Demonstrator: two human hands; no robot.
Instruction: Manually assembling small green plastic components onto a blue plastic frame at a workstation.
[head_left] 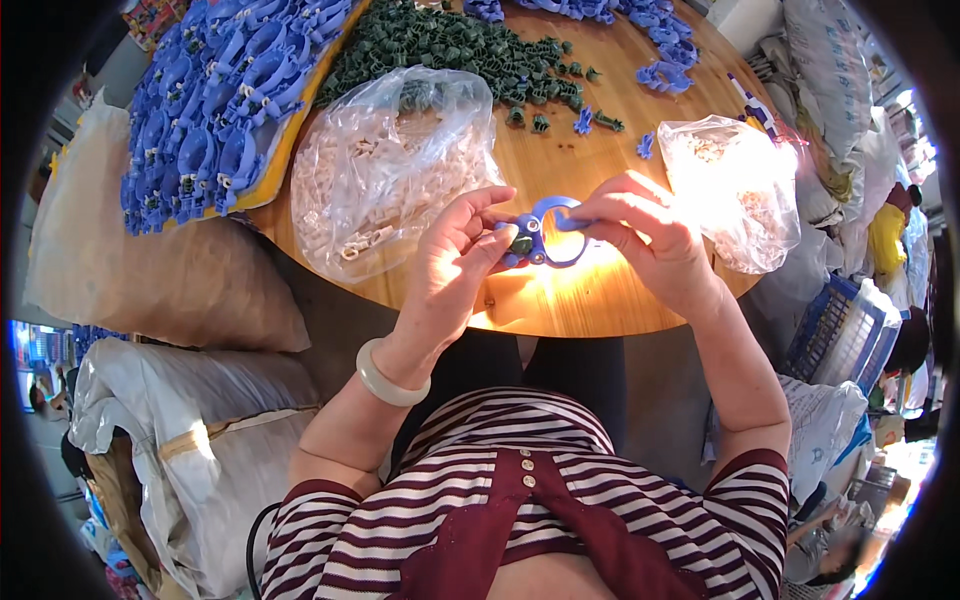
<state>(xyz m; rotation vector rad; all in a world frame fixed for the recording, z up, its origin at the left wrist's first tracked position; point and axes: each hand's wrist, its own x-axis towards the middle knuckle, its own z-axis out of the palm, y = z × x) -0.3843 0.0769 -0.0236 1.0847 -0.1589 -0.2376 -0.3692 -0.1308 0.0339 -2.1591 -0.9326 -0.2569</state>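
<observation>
Between my two hands, above the near edge of the round table, is a blue plastic ring-shaped piece (570,258) with small silver-coloured round fittings and a dark green part (521,243) on its left end. My left hand (462,238) pinches that left end between thumb and fingers, and a pale bangle sits on its wrist. My right hand (645,225) grips the ring's upper right side with closed fingertips. Left of my left hand lies a clear plastic bag (345,215) of small cream-coloured parts. Beyond my hands rests a heap of dark green parts (440,50).
A yellow-edged board (285,130) at the far left carries many blue pieces (200,110). More blue pieces (665,75) lie at the back. On the right are a sunlit clear bag (740,190) and a pen (750,105). Large sacks (170,270) and a blue crate (825,320) flank the table (610,310).
</observation>
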